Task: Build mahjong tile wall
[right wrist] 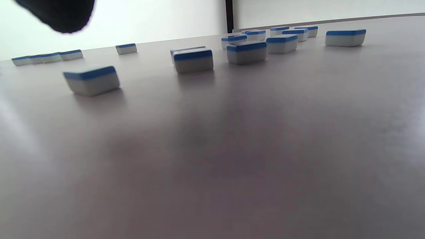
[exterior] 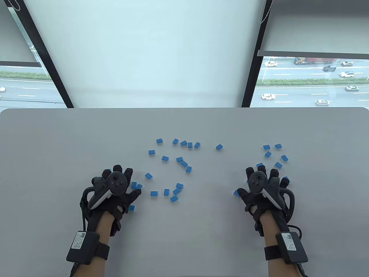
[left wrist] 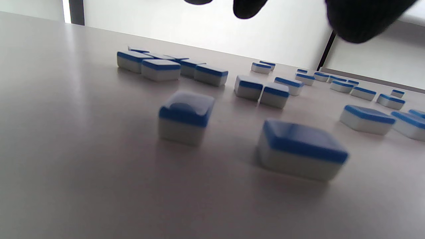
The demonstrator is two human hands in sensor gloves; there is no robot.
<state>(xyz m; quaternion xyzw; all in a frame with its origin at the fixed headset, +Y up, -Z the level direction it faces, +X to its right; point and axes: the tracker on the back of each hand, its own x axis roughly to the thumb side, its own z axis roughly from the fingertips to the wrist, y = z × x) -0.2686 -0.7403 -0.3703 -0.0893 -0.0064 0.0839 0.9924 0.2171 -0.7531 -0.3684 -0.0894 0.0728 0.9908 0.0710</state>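
Table: a pale grey table with rounded far corners stands against tall windows with dark frames and half-lowered blinds; a multi-lane road with cars runs below.
Tiles: blue-backed, white-bodied mahjong tiles lie loose and face down across the middle of the surface, with a smaller scatter toward the right edge; none are stacked.
Left hand: the left hand lies palm down near the front edge, fingers spread over a few tiles and gripping nothing visible.
Right hand: the right hand lies the same way, fingers splayed over tiles, one tile just beside its thumb.
Gear: a black box with a white label is strapped to each wrist; the print is too small to read.
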